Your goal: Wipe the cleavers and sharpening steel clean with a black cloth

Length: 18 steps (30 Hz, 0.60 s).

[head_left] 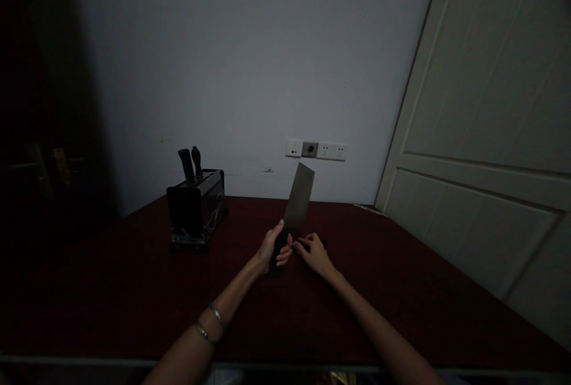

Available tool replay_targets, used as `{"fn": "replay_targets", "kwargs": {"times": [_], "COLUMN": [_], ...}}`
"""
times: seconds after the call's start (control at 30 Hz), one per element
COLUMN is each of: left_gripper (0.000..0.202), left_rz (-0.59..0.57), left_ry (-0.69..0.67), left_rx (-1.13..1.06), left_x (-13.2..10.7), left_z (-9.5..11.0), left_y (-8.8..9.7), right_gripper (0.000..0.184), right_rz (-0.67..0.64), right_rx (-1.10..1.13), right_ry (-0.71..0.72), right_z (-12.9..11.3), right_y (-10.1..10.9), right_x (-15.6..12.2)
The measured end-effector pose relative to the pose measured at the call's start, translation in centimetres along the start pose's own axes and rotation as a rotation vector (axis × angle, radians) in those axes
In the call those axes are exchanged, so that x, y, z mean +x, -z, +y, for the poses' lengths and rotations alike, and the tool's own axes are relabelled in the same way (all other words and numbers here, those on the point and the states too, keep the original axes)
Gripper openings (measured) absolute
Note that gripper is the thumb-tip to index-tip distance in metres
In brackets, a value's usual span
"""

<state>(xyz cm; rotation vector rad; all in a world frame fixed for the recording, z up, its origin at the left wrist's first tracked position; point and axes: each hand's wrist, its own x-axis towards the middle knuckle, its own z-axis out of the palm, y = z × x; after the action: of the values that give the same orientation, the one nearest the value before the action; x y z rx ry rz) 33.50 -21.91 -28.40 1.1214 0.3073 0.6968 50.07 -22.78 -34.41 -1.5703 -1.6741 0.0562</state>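
Note:
My left hand (275,246) is wrapped around the black handle of a cleaver (300,196). Its broad grey blade points up and leans slightly to the right. Close beside it, my right hand (314,254) is low over the tabletop with its fingers bent and drawn together. A small dark thing (325,244) shows past the right hand's knuckles; the fingers and dim light hide what it is. To the left of both hands stands a black knife block (196,209), with two black-handled tools (191,165) upright in it.
All this is on a dark red table (250,313), pushed against a pale wall. A row of sockets (316,149) is set in the wall behind the cleaver. On the right stands a white panelled door (482,135). The far left is in deep shadow.

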Motion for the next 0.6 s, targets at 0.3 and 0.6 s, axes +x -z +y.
{"fn": "replay_targets", "kwargs": {"times": [0.3, 0.6], "left_gripper": [0.056, 0.055], "left_rz": [0.171, 0.221], "left_ry": [-0.154, -0.228], "left_rx": [0.163, 0.254], "left_x": [0.1, 0.7], "left_z": [0.3, -0.1], "left_y": [-0.8, -0.4], "right_gripper": [0.044, 0.035], "right_rz": [0.280, 0.342], "right_rx": [0.310, 0.559], "right_ry": [-0.077, -0.093], "right_z": [-2.2, -7.2], "right_y": [2.4, 3.5], "right_x": [-0.6, -3.5]}}
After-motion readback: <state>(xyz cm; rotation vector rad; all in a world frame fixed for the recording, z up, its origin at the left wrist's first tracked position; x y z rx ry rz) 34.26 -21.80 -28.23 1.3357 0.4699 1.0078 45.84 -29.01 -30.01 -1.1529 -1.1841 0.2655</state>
